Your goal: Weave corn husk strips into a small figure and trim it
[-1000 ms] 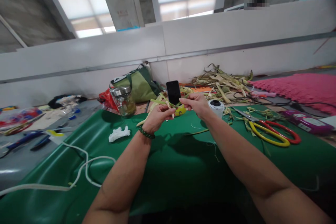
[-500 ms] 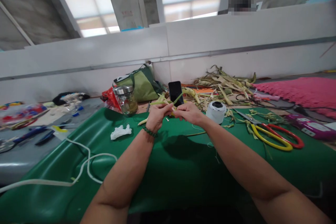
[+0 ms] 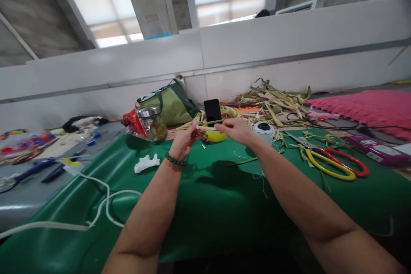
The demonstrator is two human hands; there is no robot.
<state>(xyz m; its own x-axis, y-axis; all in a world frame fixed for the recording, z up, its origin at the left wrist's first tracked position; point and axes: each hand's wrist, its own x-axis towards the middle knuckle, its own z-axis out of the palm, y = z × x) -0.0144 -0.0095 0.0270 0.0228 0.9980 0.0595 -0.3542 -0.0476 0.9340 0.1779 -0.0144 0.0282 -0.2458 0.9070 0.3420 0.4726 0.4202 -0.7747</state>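
Note:
My left hand (image 3: pixel 186 142), with a green bead bracelet on the wrist, pinches a pale green plant strip (image 3: pixel 207 128). Across from it, my right hand (image 3: pixel 238 131) has its fingers closed at the strip's other end. The strip is stretched nearly level between the hands, above the green table cover (image 3: pixel 221 209). A thin green stalk reaches past my left fingers on both sides. Just behind the strip lies a rounded yellow thing (image 3: pixel 216 137), partly hidden. A dark phone (image 3: pixel 212 109) stands upright beyond the hands. To the right of my right hand is a white thread spool (image 3: pixel 265 131).
Large scissors (image 3: pixel 348 174) with red and yellow handles lie right, near a purple device (image 3: pixel 380 151). Dried husks (image 3: pixel 272 103) pile up behind. A lidded jar (image 3: pixel 152 125), a green bag (image 3: pixel 175 103) and a crumpled white tissue (image 3: pixel 147 163) are left, with a white cable (image 3: pixel 48 224) below.
My hands have moved apart, left hand leftward and right hand slightly rightward. The strip now runs straighter between them, and the yellow thing behind shows more. The view has shifted a little.

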